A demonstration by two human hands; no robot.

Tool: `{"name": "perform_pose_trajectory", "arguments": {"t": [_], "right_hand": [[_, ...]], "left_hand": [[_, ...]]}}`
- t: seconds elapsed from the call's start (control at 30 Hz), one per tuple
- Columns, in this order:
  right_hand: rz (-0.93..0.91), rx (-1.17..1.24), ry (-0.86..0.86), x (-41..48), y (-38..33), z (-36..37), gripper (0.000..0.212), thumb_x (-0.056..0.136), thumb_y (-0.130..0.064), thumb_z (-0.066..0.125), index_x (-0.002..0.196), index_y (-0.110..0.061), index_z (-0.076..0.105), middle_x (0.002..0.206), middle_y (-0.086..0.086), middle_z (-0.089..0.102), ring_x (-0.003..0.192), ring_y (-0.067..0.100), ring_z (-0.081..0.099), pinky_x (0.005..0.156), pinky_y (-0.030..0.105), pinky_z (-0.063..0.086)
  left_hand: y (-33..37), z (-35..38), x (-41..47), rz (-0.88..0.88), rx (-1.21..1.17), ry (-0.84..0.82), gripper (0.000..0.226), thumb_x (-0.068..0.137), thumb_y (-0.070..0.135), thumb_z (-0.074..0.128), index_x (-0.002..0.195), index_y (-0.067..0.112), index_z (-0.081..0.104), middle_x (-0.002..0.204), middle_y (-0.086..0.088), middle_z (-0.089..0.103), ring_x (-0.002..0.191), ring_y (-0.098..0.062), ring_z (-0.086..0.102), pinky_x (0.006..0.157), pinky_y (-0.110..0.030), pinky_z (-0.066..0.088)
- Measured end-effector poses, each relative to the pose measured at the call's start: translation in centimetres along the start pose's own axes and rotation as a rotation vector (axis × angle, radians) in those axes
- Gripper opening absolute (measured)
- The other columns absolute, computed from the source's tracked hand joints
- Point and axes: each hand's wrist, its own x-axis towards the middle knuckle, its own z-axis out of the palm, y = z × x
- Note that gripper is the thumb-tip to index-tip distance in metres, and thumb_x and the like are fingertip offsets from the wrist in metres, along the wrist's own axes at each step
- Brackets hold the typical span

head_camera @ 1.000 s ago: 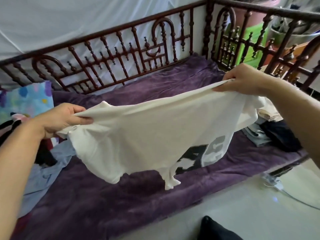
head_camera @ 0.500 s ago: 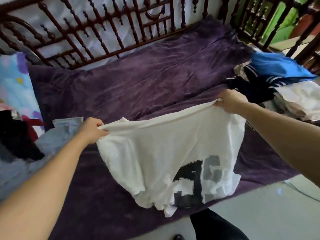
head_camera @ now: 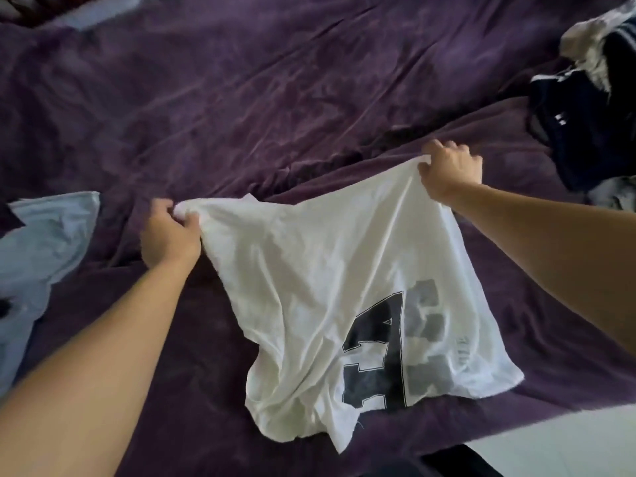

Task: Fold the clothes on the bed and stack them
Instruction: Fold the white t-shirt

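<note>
A white T-shirt [head_camera: 316, 270] with large dark and grey letters printed on it hangs stretched between my hands, low over the purple bed cover [head_camera: 275, 91]. Its lower part lies crumpled on the cover near the bed's front edge. My left hand [head_camera: 168, 235] grips the shirt's left top corner. My right hand [head_camera: 447, 170] grips the right top corner, a little farther back.
A light blue garment [head_camera: 41, 249] lies on the bed at the left. A heap of dark and pale clothes [head_camera: 592, 98] sits at the right. Pale floor [head_camera: 568, 442] shows at the bottom right, past the bed's edge.
Both hands have lowered the white shirt from the air down toward the bed, and its lower part now rests on the cover. The view has tilted down; the wooden rail is out of sight.
</note>
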Motion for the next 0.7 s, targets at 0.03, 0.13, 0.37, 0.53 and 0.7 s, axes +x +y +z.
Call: {"name": "perform_pose_trajectory", "arguments": {"t": [0.03,0.13,0.37,0.53,0.7], "right_hand": [[-0.008,-0.024,-0.028,-0.6,-0.2,0.8,0.039,0.093,-0.029,0.049,0.131,-0.020,0.048,0.128,0.015,0.052,0.118,0.038,0.045,0.094,0.049,0.036],[-0.064,-0.041,-0.118,-3.8,-0.9,3.3,0.049,0.090,-0.026,0.053,0.137,-0.023,0.043,0.135,0.012,0.047,0.121,0.035,0.043,0.095,0.048,0.037],[-0.200,-0.052,-0.386,-14.7,-3.9,10.6,0.059,0.091,-0.026,0.053,0.145,-0.028,0.031,0.151,0.005,0.032,0.133,0.028,0.036,0.099,0.041,0.038],[-0.131,-0.057,-0.564,-20.5,-5.7,15.2,0.073,0.088,-0.027,0.056,0.149,-0.033,0.017,0.158,-0.001,0.014,0.142,0.023,0.021,0.105,0.045,0.038],[0.002,-0.097,-0.548,-21.9,-6.7,17.1,0.079,0.087,-0.030,0.056,0.150,-0.036,0.009,0.160,0.000,0.009,0.147,0.021,0.009,0.109,0.050,0.031]], "left_hand": [[-0.5,0.3,-0.2,-0.014,-0.005,-0.024,0.041,0.090,0.031,0.061,0.125,0.015,0.049,0.124,-0.012,0.058,0.113,-0.035,0.053,0.083,-0.043,0.043],[-3.2,1.9,-2.4,-0.067,0.057,-0.167,0.043,0.087,0.034,0.065,0.123,0.014,0.053,0.123,-0.012,0.060,0.113,-0.034,0.055,0.086,-0.042,0.045],[-10.6,8.2,-9.6,-0.422,-0.121,-0.443,0.065,0.082,0.039,0.069,0.133,0.006,0.047,0.133,-0.014,0.053,0.120,-0.035,0.051,0.093,-0.038,0.043],[-12.5,12.5,-9.0,-0.524,-0.361,-0.458,0.038,0.073,0.017,0.076,0.105,0.001,0.063,0.109,-0.015,0.066,0.096,-0.033,0.065,0.077,-0.041,0.053],[-13.9,9.6,-1.4,-0.168,-0.178,-0.186,0.015,0.075,0.005,0.057,0.082,0.010,0.069,0.094,-0.015,0.070,0.091,-0.036,0.063,0.075,-0.036,0.049]]}}
